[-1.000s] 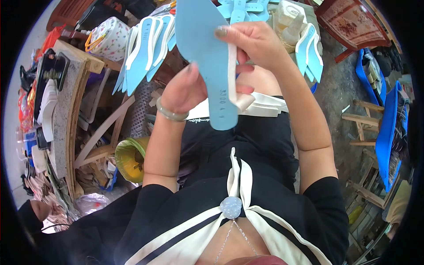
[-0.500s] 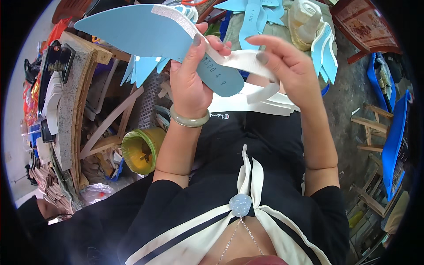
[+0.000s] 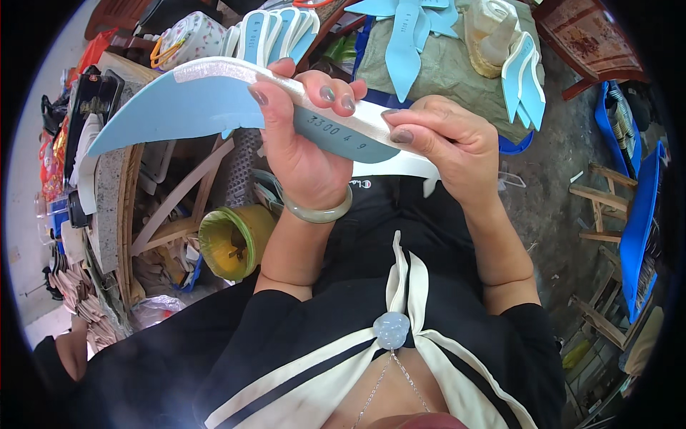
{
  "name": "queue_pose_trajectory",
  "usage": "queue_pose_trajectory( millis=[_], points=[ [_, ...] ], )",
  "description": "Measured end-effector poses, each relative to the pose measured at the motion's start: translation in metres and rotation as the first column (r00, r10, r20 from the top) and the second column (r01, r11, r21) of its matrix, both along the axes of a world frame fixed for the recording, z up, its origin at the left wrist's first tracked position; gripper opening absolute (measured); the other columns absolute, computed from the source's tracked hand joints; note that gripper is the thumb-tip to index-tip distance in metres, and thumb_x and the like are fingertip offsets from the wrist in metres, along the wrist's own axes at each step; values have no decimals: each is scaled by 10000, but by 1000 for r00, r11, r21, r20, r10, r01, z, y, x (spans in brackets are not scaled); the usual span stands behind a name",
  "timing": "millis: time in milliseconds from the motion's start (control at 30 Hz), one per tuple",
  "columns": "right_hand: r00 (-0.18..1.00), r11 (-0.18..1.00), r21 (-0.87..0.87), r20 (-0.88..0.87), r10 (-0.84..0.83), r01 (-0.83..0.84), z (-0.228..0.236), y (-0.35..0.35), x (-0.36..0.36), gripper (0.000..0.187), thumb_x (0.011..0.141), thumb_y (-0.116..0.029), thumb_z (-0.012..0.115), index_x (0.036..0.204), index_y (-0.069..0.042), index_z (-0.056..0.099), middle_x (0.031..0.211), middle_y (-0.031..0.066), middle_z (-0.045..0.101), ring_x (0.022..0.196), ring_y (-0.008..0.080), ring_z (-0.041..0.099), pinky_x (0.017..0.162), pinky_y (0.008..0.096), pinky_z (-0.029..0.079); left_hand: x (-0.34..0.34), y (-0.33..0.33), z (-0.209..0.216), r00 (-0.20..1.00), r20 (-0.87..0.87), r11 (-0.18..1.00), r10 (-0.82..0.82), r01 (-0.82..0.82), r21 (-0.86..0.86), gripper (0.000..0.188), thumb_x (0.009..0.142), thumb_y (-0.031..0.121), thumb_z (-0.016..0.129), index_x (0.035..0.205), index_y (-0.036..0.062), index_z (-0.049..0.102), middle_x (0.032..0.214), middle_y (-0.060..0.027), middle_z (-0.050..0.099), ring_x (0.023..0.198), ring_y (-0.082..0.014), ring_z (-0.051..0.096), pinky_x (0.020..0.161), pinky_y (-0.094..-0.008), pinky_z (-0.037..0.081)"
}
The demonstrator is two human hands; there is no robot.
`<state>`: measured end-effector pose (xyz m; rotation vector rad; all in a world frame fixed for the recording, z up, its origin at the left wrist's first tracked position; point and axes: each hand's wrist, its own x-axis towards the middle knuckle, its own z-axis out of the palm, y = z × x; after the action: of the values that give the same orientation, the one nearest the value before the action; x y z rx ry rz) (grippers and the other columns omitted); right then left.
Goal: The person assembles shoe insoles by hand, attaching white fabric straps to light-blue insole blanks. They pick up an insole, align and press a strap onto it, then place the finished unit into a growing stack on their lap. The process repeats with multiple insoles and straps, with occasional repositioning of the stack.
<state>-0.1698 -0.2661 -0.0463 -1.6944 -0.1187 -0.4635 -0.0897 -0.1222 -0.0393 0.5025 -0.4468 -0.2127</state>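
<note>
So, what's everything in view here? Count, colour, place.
Insole: 1, blue, upper centre
Strip: 1, white, along insole's upper edge
White piece: at least 1, white, below insole
Edged insoles: several, blue and white, upper left, upper right
Cloth: 1, grey-green, top
Plain insoles: several, blue, on cloth
Container: 1, yellowish, upper right
Floral bag: 1, white, upper left
Chair: 1, red-brown, upper right
Trays: 2, blue, right
Stool: 1, pale wood, right
Bin: 1, yellow-green, left of centre
Bench: 1, grey and brown, left
Clutter: uncountable, mixed, far left
Bracelet: 1, pale, left wrist
Brooch: 1, pale blue, chest
Top: 1, black and cream, lower centre
Left hand: 1, grey nails, gripping insole
Right hand: 1, grey nails, pinching strip
</note>
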Motion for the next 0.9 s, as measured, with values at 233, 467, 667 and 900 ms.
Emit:
queue_pose_trajectory(
  millis=[233, 467, 667, 900],
  points=[
    [986, 983, -164, 160, -54, 80, -2, 8, -1, 204, 772, -103, 740, 957, -20, 724, 724, 57, 640, 580, 118, 517, 503, 245, 381, -7, 5, 4, 997, 13, 991, 77, -78, 107, 472, 958, 562, 385, 1110, 127, 486, 758, -14, 548, 679, -154, 534, 710, -363, 490],
    [948, 858, -448, 291, -125, 251, 12, 18, -3, 215, 737, -100, 747, 918, -18, 663, 828, 78, 664, 640, 219, 602, 569, 293, 478, -6, 1, -9, 969, -156, 967, 191, -158, 201, 575, 904, 661, 381, 821, 121, 560, 729, -27, 568, 679, -161, 555, 637, -302, 486],
    [921, 755, -545, 331, -205, 365, 1, 3, -4, 191, 692, -131, 753, 843, -61, 660, 726, 53, 622, 617, 238, 606, 545, 318, 483, 9, 2, -27, 997, 73, 835, -23, -21, 550, 693, 930, 673, 273, 822, 59, 576, 781, -70, 623, 710, -178, 596, 655, -293, 492],
    [970, 720, -654, 212, -117, 230, 11, -26, -8, 164, 715, -218, 723, 780, -78, 667, 703, 62, 605, 645, 257, 627, 557, 352, 495, -15, 39, 34, 234, 818, 177, -526, -910, 374, 581, 614, 255, 827, 1110, 54, 602, 1017, -140, 619, 960, -264, 597, 862, -356, 458]
  ],
)
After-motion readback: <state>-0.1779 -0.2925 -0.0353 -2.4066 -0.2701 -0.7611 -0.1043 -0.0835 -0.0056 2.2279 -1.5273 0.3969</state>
